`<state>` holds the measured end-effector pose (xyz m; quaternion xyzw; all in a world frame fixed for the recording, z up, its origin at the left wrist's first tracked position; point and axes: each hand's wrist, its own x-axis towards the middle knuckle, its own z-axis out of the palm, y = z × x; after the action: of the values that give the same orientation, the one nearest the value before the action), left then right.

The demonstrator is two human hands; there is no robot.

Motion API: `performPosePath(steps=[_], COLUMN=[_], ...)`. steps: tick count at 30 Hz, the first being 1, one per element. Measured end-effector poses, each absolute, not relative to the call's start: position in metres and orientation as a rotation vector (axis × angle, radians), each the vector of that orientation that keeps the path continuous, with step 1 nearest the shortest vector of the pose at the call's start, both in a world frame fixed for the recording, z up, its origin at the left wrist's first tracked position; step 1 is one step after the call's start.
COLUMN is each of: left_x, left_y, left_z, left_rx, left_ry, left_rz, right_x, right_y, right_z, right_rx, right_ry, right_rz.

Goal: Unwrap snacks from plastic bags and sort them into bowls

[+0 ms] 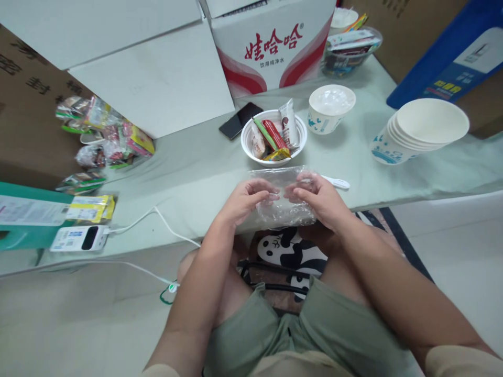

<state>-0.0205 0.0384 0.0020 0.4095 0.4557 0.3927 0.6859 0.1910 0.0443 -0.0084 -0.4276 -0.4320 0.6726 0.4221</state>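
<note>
At the fingers (257, 183), a clear plastic bag (286, 212) looks thin, glossy and crinkled. Beyond them sits a smooth plastic bowl (302, 139); to their right, matt paper tubs (420, 131). Dull, creased cloth covers the bench (188, 173).

- snacks (277, 133) are in the bowl (251, 152), middle of the table (188, 170), carton (271, 50) behind
- phone (238, 123) just behind the bowl, off left
- plastic bag (285, 213) right in front, left hand (248, 200) and right hand (321, 199) at its sides
- single cup (325, 121) right of the bowl, cup stack (404, 137) farther right
- power bank (74, 239) way over left
</note>
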Motion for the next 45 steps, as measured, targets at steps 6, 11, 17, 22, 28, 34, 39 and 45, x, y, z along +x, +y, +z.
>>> performPosePath(steps=[6,11,17,22,28,34,39,45], left_x=[-0.028,-0.031,-0.038,-0.039,-0.021,0.023,0.048,0.103], left_y=[0.039,0.04,0.046,0.048,0.033,0.022,0.065,0.189], left_z=[0.005,0.004,0.009,0.001,0.027,0.06,0.078,0.12], left_rx=[1.026,0.987,0.922,1.153,1.646,1.917,1.704,2.074], left_ry=[1.074,1.06,0.995,1.089,1.522,1.367,1.599,1.665], left_rz=[0.765,0.909,0.933,0.91,1.195,0.906,1.165,1.403], right_x=[0.194,0.198,0.209,0.209,0.206,0.204,0.208,0.22], right_y=[0.043,0.044,0.046,0.047,0.048,0.046,0.051,0.061], right_z=[-0.005,-0.003,0.0,-0.001,0.008,0.012,0.008,0.007], right_rx=[-1.185,-1.125,-0.887,-1.157,-1.217,-0.835,-0.684,-0.891], right_ry=[-1.262,-1.256,-1.324,-1.433,-1.467,-1.337,-0.895,-0.929], right_rz=[1.702,1.646,1.665,1.474,1.514,1.553,1.58,1.485])
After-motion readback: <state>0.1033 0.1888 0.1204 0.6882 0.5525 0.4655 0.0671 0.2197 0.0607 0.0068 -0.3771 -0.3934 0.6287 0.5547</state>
